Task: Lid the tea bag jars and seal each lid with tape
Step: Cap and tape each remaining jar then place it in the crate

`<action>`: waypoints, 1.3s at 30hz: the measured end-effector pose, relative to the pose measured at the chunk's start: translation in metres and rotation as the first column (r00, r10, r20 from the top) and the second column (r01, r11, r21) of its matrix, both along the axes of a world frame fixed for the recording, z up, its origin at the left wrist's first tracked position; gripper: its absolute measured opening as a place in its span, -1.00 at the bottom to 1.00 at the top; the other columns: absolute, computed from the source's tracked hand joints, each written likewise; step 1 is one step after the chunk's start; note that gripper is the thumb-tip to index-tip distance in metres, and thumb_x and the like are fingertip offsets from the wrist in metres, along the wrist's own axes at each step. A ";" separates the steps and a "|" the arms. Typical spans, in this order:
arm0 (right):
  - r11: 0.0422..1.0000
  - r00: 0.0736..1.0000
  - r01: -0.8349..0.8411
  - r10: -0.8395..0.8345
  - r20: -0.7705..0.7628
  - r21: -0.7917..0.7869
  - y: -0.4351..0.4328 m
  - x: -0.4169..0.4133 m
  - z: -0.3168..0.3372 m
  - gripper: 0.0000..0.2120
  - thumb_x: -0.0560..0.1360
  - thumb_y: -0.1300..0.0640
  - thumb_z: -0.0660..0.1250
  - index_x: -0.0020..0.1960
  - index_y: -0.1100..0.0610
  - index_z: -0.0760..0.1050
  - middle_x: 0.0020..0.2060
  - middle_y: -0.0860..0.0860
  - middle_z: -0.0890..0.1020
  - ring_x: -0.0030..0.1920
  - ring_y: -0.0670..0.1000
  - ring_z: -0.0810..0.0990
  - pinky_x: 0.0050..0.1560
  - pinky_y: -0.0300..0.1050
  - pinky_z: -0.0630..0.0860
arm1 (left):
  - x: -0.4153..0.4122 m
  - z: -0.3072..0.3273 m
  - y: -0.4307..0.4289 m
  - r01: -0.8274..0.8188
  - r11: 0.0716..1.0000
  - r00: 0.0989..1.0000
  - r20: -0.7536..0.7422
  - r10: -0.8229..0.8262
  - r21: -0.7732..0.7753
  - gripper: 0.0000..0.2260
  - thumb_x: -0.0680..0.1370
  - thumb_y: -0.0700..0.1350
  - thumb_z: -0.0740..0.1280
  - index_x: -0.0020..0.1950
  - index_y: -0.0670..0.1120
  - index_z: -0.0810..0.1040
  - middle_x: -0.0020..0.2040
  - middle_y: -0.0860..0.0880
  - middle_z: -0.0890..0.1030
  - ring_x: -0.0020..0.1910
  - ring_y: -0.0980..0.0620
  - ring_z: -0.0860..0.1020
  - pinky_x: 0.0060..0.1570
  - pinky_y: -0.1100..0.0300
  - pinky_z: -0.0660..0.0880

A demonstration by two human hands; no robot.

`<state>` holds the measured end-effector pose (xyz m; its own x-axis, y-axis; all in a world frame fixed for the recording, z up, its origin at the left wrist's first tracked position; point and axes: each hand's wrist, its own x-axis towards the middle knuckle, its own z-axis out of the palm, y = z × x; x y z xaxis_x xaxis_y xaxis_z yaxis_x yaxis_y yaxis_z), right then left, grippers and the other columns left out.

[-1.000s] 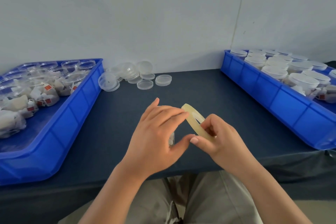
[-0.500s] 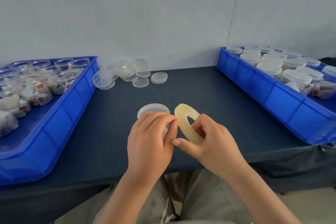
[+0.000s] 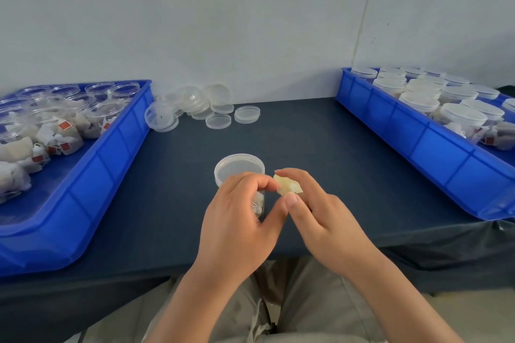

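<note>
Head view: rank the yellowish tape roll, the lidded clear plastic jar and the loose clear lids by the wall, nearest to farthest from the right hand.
1. yellowish tape roll: pinched in the right hand itself.
2. lidded clear plastic jar: just left of that hand, mid-table.
3. loose clear lids: far back, by the wall.

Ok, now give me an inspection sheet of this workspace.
Surface: dark blue table.
Job's things: lidded jar upright at centre; tape roll; left tray of open jars and tea bags; right tray of lidded jars.
Clutter: loose lids by the wall.
Grippers: right hand grips the tape roll; left hand curled against it, pinch unclear.
Cables: nothing seen.
Surroundings: pale wall.
</note>
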<state>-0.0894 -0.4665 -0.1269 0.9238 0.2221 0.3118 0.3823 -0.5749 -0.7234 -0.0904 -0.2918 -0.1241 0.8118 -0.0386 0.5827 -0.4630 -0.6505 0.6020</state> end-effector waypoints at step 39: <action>0.968 0.972 -0.144 0.099 -0.215 -0.206 -0.017 0.016 -0.002 -0.70 0.74 -0.22 0.05 0.07 -0.25 0.54 -0.09 -0.09 0.65 0.00 -0.09 0.64 0.03 -0.09 0.58 | 0.032 -0.061 0.014 -0.099 0.832 0.987 -0.160 0.013 -0.546 -0.15 0.47 0.29 0.48 0.66 0.11 0.21 0.52 0.27 0.41 0.51 0.28 0.39 0.37 0.40 0.40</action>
